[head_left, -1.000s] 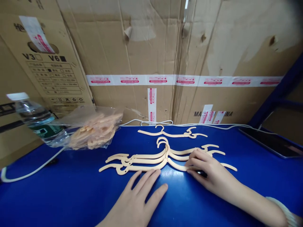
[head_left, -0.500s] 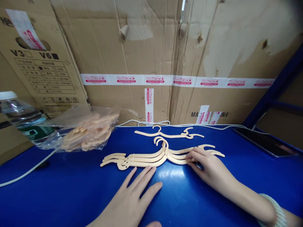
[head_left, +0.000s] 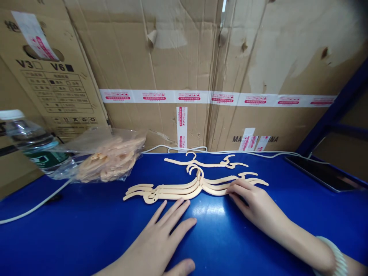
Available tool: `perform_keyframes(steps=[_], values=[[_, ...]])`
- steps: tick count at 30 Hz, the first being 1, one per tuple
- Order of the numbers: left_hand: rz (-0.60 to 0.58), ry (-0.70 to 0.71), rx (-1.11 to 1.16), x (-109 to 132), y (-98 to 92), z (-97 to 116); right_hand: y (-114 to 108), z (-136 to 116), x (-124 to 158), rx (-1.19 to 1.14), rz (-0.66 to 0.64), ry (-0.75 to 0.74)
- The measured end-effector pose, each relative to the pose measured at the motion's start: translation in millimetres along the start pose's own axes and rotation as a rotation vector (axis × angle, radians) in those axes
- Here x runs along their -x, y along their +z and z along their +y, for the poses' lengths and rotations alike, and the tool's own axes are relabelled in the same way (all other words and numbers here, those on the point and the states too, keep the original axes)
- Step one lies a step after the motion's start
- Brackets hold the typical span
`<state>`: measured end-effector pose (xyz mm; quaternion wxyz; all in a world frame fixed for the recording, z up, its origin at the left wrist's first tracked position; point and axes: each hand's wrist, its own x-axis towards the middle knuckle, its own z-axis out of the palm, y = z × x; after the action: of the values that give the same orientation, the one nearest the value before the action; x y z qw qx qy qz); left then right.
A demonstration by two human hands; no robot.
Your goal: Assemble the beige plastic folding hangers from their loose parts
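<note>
Several cream folding hangers [head_left: 181, 193] lie stacked and slightly fanned on the blue table, their hooks bunched at the middle. My left hand [head_left: 163, 234] is open, fingers spread, with its fingertips at the near edge of the stack's left half. My right hand [head_left: 248, 197] is closed on the stack's right arms, fingers curled over them and the thumb at the near side; the exact grip is partly hidden. Behind the stack lies one separate cream hanger [head_left: 198, 164] with its right end folded inward.
A clear plastic bag [head_left: 115, 153] of cream hanger parts sits at the left, beside a water bottle [head_left: 37, 147]. A dark tablet-like device [head_left: 319, 174] and a white cable [head_left: 258, 155] lie toward the back right. Cardboard boxes [head_left: 161, 69] stand along the rear edge.
The right ends of the stacked hangers have shifted slightly under my right hand, drawing closer together. My left hand stays spread in nearly the same place. The view has moved a little.
</note>
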<state>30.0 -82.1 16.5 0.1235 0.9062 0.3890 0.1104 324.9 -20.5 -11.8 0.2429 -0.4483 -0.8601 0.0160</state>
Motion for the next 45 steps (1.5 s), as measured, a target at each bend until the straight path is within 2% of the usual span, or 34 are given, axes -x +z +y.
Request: perform_keyframes(steps=[9, 15, 22, 28, 30, 37, 45], values=[[-0.011, -0.016, -0.001, -5.4, 0.3, -0.2, -0.1, -2.4, -0.5, 0.040, 0.017, -0.027], [0.023, -0.002, 0.013, -4.1, 3.5, -1.6, -1.1, -2.9, -1.2, 0.062, 0.037, -0.045], [-0.023, -0.019, -0.017, -5.1, 1.9, -2.0, -1.4, -2.6, -0.2, 0.072, 0.002, -0.028], [0.139, -0.042, 0.014, -1.4, 15.1, -2.3, -2.5, -3.7, -0.8, 0.052, 0.044, -0.045], [0.158, -0.035, 0.024, -0.4, 19.0, -4.0, -4.0, -6.2, -1.9, 0.032, 0.045, -0.058], [0.128, 0.052, 0.068, -0.1, 23.1, -10.3, -9.6, -20.0, -2.3, -0.150, -0.161, -0.112], [0.075, 0.064, 0.042, -1.9, 18.0, -10.2, -8.9, -20.2, -2.2, -0.192, -0.195, -0.094]])
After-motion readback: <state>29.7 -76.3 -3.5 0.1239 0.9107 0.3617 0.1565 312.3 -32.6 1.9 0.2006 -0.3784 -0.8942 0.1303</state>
